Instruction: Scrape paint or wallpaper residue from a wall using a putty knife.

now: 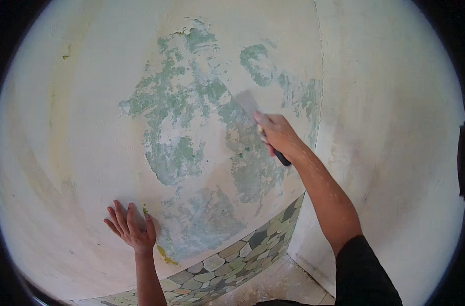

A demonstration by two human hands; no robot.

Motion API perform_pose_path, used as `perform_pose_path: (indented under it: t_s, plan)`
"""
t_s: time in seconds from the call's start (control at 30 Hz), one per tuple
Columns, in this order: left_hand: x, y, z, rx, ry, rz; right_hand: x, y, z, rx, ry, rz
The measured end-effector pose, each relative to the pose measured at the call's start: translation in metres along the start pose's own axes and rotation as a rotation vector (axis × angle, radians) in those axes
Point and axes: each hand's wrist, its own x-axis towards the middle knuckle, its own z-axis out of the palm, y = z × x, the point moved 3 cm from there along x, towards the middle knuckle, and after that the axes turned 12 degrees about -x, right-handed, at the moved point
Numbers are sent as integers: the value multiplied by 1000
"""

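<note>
My right hand (277, 133) grips a scraper (249, 103) with a flat metal blade and a dark handle that sticks out below my wrist. The blade is pressed flat against a white plastered wall (79, 132), at the right side of a large patch (191, 127) where the white coat has come off and green paint shows. My left hand (131, 228) rests flat on the wall lower down to the left, fingers spread, holding nothing.
A band of pebble-pattern tiles (242, 255) runs along the foot of the wall. A second white wall (395, 153) meets it at a corner on the right. A pale dusty floor (278, 285) lies below.
</note>
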Motion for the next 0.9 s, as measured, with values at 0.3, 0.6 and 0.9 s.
perform_pose_path:
  t_s: [0.3, 0.6, 0.9]
  plan:
    - [-4, -8, -9, 31, -5, -10, -23, 6, -3, 76, -31, 43]
    - [-4, -4, -4, -21, 20, -12, 13, -21, -2, 135, 22, -37]
    - [-1, 0, -5, -37, 3, -3, 7, -22, -7, 100, 6, -1]
